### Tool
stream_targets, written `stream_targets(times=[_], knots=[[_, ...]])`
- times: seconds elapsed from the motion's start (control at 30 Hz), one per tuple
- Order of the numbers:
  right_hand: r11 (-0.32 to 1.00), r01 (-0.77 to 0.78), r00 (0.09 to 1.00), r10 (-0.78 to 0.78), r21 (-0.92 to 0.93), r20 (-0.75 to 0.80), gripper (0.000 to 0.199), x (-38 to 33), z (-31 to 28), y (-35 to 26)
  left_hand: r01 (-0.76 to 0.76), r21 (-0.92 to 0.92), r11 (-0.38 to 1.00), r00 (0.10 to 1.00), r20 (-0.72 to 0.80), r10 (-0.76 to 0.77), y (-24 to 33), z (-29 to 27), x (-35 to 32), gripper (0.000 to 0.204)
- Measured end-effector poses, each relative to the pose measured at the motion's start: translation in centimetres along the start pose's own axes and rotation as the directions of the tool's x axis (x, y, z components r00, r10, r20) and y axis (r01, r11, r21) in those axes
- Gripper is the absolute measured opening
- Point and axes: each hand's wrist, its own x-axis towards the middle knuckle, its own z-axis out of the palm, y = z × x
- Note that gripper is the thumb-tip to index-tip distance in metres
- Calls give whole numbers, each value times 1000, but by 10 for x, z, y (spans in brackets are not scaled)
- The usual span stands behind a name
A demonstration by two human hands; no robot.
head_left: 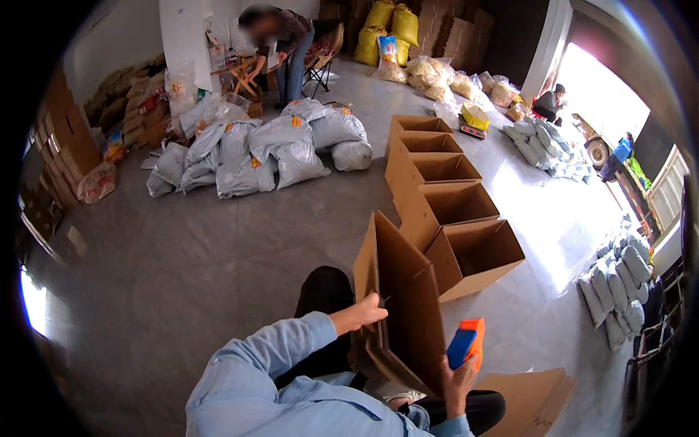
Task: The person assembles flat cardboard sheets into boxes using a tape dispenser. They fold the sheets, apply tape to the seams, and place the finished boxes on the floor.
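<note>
A brown cardboard box point(400, 291) stands on its side in front of me, partly unfolded. My left hand point(366, 312) grips the edge of its flaps on the left side. My right hand point(460, 377) holds a blue and orange tape dispenser point(466, 342) just to the right of the box's lower corner. My light blue sleeves come in from the bottom edge.
A row of several open cardboard boxes point(444, 197) runs away from me on the grey floor. Grey filled sacks point(269, 149) lie piled at the back left. A flat cardboard sheet point(528, 397) lies at my right. Another person point(280, 44) stands at a table behind; yellow sacks point(386, 22) beyond.
</note>
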Motion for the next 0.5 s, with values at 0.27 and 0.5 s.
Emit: stream_targets(times=[0.27, 0.5], knots=[[978, 89, 985, -114, -186, -128, 57, 90, -1, -7, 106, 198, 975, 980, 145, -136, -46, 89, -66, 37], [984, 45, 998, -51, -174, -27, 62, 81, 32, -28, -176, 374, 910, 972, -81, 222, -64, 132, -82, 94]])
